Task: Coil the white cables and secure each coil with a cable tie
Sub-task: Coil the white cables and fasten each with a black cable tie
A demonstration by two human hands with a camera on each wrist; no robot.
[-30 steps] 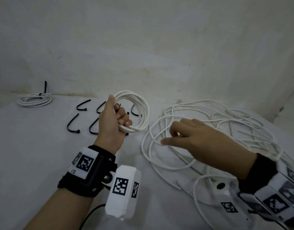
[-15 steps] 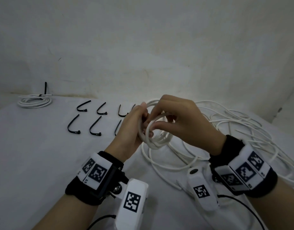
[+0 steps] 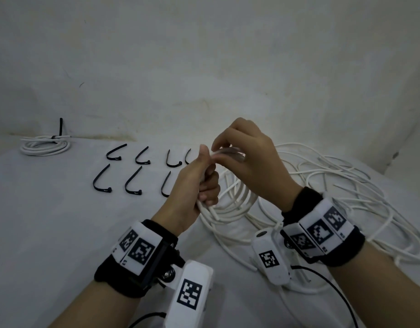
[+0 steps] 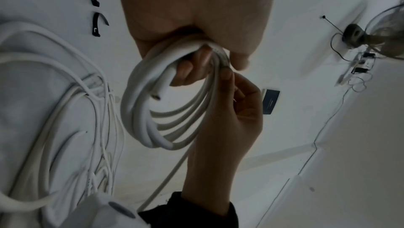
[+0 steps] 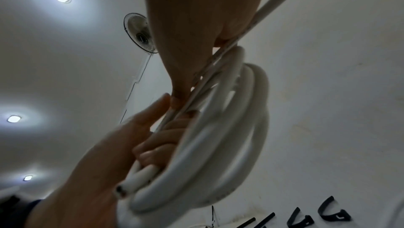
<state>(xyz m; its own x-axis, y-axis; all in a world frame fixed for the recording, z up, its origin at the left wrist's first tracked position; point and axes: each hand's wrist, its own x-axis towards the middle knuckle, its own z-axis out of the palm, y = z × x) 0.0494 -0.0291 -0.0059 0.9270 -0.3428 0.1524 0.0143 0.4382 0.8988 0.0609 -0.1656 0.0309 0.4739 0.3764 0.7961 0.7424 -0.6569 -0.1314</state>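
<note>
White cloth covers the table [image 3: 50,233], which ends at a plain wall along the far edge. I hold the coil [image 4: 140,104] upright above the table in my left hand [image 3: 192,185], fingers curled tightly round the gathered loops so they cannot spring apart. My right hand [image 3: 251,166] pinches the running strand against the top of the coil, feeding on another turn; its other fingers are loosely bent. I judge coiling unfinished, since the strand trails down to the loose cables [image 3: 334,185] spread on the right. Black cable ties [image 3: 133,181] lie in two rows on the left, within easy reach. One finished coil [image 3: 45,145] sits far left by the wall, leaving open room below my hands.
</note>
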